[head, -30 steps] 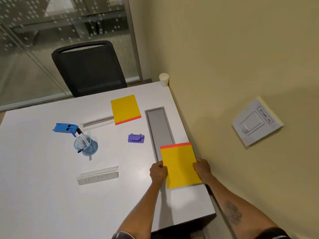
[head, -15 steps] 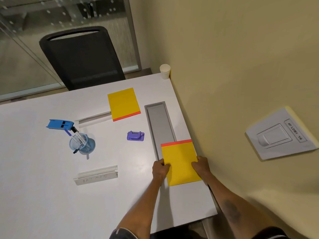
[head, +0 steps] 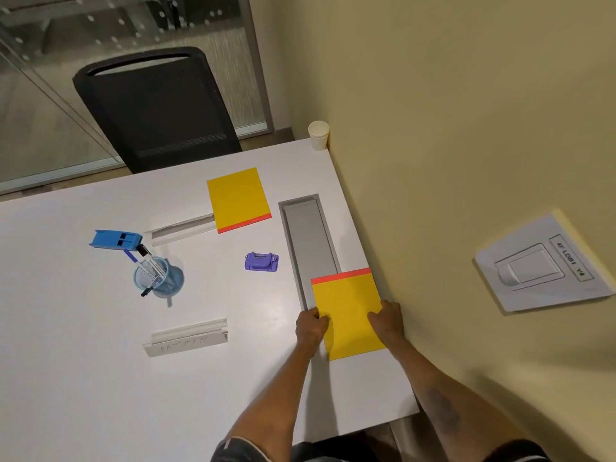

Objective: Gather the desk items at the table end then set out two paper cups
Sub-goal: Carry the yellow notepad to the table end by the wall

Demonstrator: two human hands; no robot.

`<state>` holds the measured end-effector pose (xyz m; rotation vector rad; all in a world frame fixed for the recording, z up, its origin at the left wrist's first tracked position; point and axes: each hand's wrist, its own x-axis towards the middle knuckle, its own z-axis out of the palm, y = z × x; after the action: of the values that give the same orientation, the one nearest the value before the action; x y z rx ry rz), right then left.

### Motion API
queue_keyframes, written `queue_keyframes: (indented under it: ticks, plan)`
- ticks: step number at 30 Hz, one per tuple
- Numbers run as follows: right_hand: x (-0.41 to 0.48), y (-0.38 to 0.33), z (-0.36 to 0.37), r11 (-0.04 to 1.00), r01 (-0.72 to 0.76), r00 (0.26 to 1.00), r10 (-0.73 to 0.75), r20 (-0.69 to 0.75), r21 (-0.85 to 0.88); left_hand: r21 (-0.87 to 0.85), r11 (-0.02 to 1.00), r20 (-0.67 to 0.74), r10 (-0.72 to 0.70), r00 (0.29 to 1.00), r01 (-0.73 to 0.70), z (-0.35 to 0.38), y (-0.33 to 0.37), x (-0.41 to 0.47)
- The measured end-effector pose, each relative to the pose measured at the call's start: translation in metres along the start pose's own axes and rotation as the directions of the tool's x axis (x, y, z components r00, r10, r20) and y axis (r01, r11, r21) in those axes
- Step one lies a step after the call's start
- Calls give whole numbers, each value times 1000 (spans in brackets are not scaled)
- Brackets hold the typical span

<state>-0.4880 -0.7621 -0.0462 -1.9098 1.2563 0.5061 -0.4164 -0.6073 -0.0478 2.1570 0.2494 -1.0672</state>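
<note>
Here I am in the gathering step: on the white counter (head: 100, 378), the near yellow pad (head: 348, 315) lies by the wall over the grey cable tray's (head: 308, 235) end, my left hand (head: 311, 325) and right hand (head: 386, 320) pinching its side edges, fingers closed on it. Next, I judge, comes fetching the far yellow pad (head: 238, 198); the paper cup (head: 318, 135) waits in the far corner.

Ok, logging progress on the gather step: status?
Left hand and right hand grip near yellow pad by its edges. Pad flat on table, overlapping cable tray. Path clear.
</note>
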Motion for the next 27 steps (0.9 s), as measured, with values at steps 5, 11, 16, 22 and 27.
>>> queue_keyframes:
  ticks: [5, 11, 16, 22, 27]
  plan:
    - [2, 3, -2, 1000, 15, 1000, -16, 18, 10, 125, 992, -15, 6, 1000, -4, 0, 5, -8]
    - [-3, 6, -4, 997, 82, 997, -82, 2, 0, 187, 980, -14, 67, 998, -64, -4, -2, -20]
    - [-15, 5, -2, 981, 176, 984, -175, 14, -87, 110, 991, -53, 86, 995, -80, -12, -13, -33]
    - [-36, -3, 9, 945, 294, 956, -290, 51, -141, 165, 976, -111, 159, 981, -140, -27, -22, -49]
    - [-51, -14, 16, 903, 386, 923, -380, 67, -187, 244, 955, -154, 210, 965, -168, -41, -37, -59]
